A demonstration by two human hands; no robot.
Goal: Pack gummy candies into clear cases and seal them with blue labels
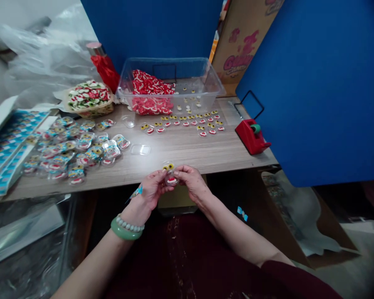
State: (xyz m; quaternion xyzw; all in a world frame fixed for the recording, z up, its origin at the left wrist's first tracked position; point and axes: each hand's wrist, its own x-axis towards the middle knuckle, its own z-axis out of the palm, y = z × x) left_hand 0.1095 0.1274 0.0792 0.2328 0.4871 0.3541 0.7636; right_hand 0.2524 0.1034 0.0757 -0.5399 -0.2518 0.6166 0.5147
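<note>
Between both my hands, just past the front edge of the table, is a small clear plastic candy pack [171,179] with two yellow eye candies at its top and a red-and-white mouth candy below. My left hand [153,185] grips its left side, fingers closed. On the other side my right hand [190,179] pinches the pack's edge. A blue printed label [136,193] clings near my left wrist, above a green bangle. A clear lid [141,150] lies on the table beyond my hands. Rows of eye and mouth candies [193,123] are set out farther back.
A pile of filled, labelled packs [62,147] covers the left, beside blue label sheets [12,143]. Behind stand a bowl of mixed candies [89,97] and a clear bin [202,89] with red-and-white candies. A red tape dispenser [251,138] sits at the right edge.
</note>
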